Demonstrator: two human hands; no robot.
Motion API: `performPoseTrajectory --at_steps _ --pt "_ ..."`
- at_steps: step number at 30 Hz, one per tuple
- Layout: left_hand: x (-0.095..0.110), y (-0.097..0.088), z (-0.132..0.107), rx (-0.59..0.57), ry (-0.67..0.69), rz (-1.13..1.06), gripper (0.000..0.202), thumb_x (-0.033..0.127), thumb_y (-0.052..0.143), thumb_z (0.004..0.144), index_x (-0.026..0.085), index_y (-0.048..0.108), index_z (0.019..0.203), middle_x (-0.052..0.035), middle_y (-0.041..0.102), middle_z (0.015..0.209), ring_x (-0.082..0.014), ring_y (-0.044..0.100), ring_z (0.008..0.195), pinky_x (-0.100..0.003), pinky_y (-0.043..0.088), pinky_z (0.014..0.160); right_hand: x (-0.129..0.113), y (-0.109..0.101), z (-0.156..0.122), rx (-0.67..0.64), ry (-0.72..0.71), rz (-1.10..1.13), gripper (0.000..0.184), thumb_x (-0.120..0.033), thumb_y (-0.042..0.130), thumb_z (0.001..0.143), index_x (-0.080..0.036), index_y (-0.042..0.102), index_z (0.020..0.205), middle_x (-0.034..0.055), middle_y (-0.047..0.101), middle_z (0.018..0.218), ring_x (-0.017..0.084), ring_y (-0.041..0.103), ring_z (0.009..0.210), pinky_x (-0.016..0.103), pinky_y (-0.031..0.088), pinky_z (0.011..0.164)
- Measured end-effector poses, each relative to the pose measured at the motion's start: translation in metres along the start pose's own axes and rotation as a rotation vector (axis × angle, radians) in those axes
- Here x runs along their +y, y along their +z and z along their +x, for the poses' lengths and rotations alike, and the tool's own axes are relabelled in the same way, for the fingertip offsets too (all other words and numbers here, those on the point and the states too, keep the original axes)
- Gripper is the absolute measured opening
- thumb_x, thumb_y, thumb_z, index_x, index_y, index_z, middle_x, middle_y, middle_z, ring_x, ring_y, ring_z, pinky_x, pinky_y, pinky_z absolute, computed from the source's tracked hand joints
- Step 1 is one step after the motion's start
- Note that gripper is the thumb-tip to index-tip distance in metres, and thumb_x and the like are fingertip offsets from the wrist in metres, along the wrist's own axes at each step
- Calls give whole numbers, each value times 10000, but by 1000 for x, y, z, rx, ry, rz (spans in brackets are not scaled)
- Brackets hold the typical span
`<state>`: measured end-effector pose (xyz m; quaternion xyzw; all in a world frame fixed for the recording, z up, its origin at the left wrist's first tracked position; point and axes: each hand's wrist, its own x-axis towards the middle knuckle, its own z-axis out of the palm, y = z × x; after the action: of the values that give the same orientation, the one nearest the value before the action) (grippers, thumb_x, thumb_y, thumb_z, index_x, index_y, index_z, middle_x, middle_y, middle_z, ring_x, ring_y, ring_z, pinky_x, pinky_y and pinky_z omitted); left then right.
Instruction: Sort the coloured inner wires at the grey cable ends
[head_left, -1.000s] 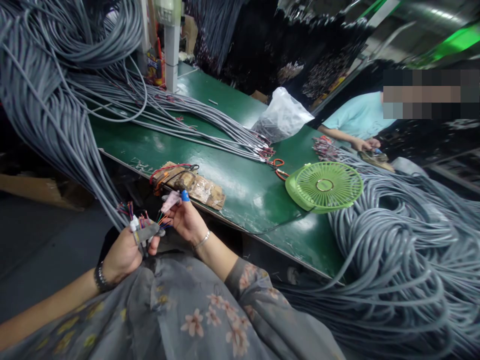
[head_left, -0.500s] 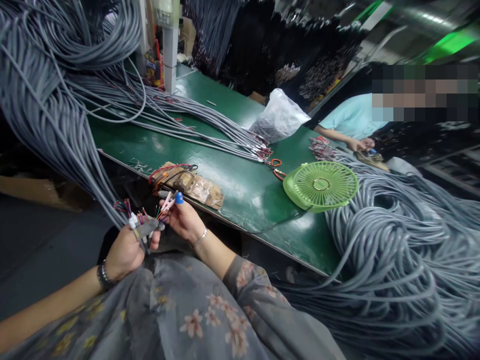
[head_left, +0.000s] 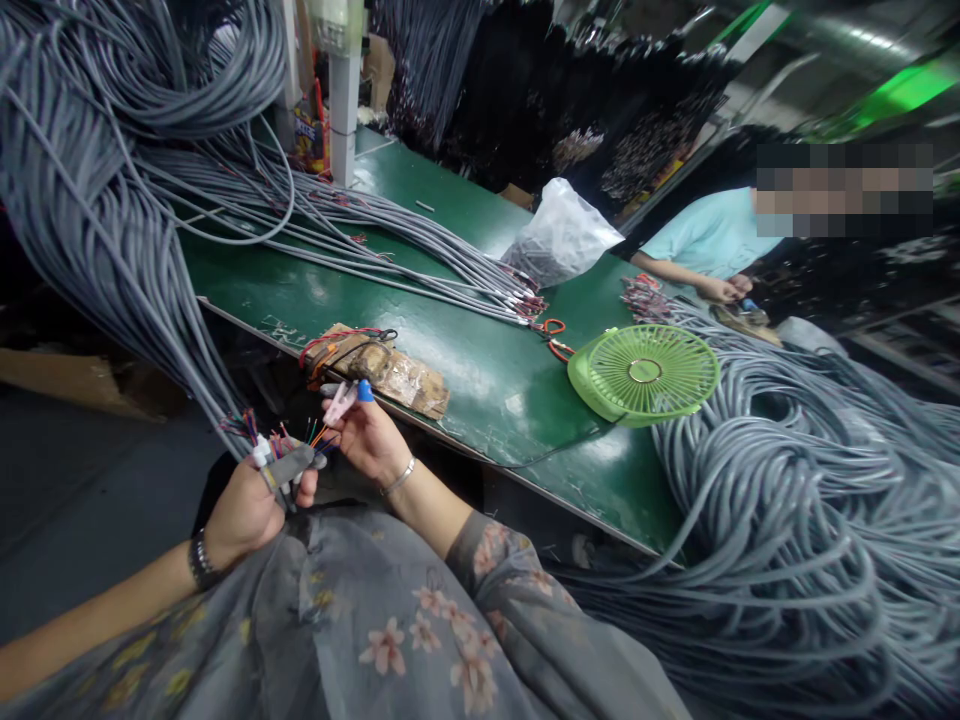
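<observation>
My left hand (head_left: 244,505) is closed round the ends of several grey cables, near white collars where the sheaths stop. Grey covering wraps its thumb. Thin coloured wires (head_left: 281,440) fan out above the grip. Close by on the right, my right hand (head_left: 373,445) is closed on a small pale pink clip (head_left: 341,402), and a blue cover (head_left: 364,391) caps one of its digits. A few orange and dark wires (head_left: 321,434) stretch between the two hands; whether the clip touches them I cannot tell.
On the green table (head_left: 480,370) a taped wooden block (head_left: 397,375) lies at the near edge. Further right are a green fan (head_left: 643,372) and a plastic bag (head_left: 562,235). Grey cable piles (head_left: 787,520) flank both sides. A co-worker (head_left: 701,235) sits across, hands on wires.
My right hand has turned slightly, and the pink clip shows flatter and broader than before. My left hand keeps its hold on the cables, with hardly any shift.
</observation>
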<state>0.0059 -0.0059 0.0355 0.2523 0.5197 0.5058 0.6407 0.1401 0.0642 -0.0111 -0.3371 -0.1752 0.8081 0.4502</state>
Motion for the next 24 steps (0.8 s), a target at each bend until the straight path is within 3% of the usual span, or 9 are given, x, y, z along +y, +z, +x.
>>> performPoseTrajectory --at_steps 4,9,17,24 --pt "-1 -2 0 15 41 -20 316 374 929 481 192 699 599 34 622 441 -102 517 394 -219 415 407 -1 -2 -3 -11 -44 -63 334 -527 768 910 -197 718 911 8 735 808 122 622 663 224 516 616" --pt "-3 -2 4 53 26 -8 332 382 926 462 184 697 599 17 637 464 -105 524 414 -217 421 415 1 -4 -3 -2 -62 -93 390 -584 747 908 -195 716 913 17 739 816 125 626 678 231 527 627" --pt "-4 4 6 91 9 33 388 440 939 431 178 696 582 14 641 468 -100 520 433 -208 428 415 5 -6 1 56 -96 -78 338 -532 774 897 -201 707 885 45 767 877 168 685 793 277 546 712" --pt "-5 4 6 72 6 34 391 428 944 437 179 689 598 15 640 475 -108 543 443 -210 442 420 4 -2 -1 54 -99 -68 371 -572 743 913 -205 712 876 33 745 821 156 661 738 257 534 676"
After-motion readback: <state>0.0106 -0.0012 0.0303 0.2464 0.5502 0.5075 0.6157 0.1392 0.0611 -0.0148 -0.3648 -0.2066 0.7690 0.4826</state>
